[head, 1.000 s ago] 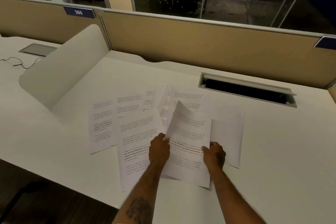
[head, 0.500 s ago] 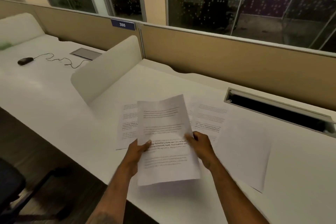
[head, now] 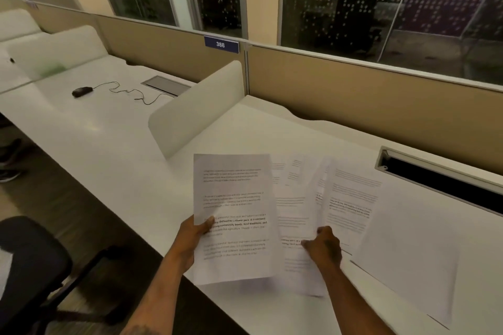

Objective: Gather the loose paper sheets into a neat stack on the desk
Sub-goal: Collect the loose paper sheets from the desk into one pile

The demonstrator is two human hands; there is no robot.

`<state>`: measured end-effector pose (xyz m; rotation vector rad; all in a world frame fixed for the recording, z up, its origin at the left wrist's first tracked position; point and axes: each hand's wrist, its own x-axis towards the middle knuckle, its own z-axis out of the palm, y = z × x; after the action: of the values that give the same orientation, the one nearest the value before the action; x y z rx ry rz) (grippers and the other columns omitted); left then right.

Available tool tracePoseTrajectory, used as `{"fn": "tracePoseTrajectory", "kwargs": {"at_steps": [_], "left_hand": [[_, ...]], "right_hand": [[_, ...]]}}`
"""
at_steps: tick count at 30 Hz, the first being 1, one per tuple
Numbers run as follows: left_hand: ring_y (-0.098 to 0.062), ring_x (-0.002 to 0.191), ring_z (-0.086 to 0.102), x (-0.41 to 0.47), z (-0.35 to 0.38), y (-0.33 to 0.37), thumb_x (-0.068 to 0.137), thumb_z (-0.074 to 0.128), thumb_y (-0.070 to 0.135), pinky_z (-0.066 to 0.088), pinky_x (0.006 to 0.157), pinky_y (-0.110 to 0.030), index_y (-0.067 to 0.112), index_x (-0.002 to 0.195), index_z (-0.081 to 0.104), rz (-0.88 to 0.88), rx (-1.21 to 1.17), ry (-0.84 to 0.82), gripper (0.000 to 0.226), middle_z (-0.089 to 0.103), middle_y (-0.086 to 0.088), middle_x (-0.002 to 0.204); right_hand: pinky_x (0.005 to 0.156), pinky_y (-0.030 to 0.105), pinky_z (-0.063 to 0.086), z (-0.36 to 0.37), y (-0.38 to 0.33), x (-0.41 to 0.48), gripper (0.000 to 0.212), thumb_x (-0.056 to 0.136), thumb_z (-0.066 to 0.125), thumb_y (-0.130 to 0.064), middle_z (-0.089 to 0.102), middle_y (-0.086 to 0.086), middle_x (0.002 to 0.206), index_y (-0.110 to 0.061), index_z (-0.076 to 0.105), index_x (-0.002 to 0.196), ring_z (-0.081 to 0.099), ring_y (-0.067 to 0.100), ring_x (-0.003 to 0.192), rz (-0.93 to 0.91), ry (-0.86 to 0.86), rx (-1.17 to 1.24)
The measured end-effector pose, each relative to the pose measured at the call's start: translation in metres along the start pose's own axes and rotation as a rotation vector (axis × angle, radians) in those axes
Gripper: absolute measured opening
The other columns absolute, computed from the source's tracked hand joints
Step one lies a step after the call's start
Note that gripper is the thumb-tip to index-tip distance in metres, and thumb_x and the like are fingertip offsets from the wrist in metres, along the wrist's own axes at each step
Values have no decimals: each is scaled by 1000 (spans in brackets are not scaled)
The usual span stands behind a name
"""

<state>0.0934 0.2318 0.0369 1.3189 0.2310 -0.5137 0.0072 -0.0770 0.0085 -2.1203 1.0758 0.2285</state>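
The left hand (head: pixel 194 236) pinches a printed sheet (head: pixel 234 215) by its left edge, raised off the desk (head: pixel 136 144). The right hand (head: pixel 324 246) grips the next loose sheet (head: pixel 295 215) just beyond its fingertips. Slide this sheet under the raised one and align edges before releasing.

A left hand (head: pixel 194 235) held a printed sheet (head: pixel 234 215) above the desk (head: pixel 130 144) while the right hand (head: pixel 324 247) pinched another page (head: pixel 296 215) among scattered papers (head: pixel 353 198).
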Motion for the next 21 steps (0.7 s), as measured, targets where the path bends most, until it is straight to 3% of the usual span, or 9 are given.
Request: {"fn": "tracePoseTrajectory", "kwargs": {"at_steps": [3,7,12,16,21], "left_hand": [[-42,103,74,4,-6,8,82,78,20,64,78,-49,11,123,67,13,9,-14,43,76,-21,115],[-42,102,74,8,-11,24,83,76,21,63,81,-52,11,123,67,42,24,-14,43,76,-21,114],[-39,100,75,14,-9,43,90,72,16,64,80,-47,11,123,67,83,11,6,34,77,-19,113],[-39,103,74,15,10,47,93,69,15,61,87,-52,11,126,65,102,17,-22,34,77,-19,114],[-41,107,72,14,49,43,94,68,15,58,94,-57,8,132,62,112,61,-72,39,75,-20,118]], "right_hand": [[99,40,50,-7,-4,6,51,90,70,-25,63,18,133,-2,56,133,61,36,119,-27,-40,103],[89,38,52,-55,-16,12,29,89,69,-17,72,18,114,-2,69,114,66,30,99,-137,-16,300],[74,34,53,-153,-13,15,5,92,67,-25,75,7,98,-22,71,94,69,25,84,-209,47,500],[63,30,55,-176,-20,12,13,93,67,-32,79,-8,75,-21,73,90,74,24,80,-212,2,530],[78,40,61,-123,-49,-3,21,91,70,-26,80,12,96,-6,76,93,76,28,87,-299,-130,602]]}}
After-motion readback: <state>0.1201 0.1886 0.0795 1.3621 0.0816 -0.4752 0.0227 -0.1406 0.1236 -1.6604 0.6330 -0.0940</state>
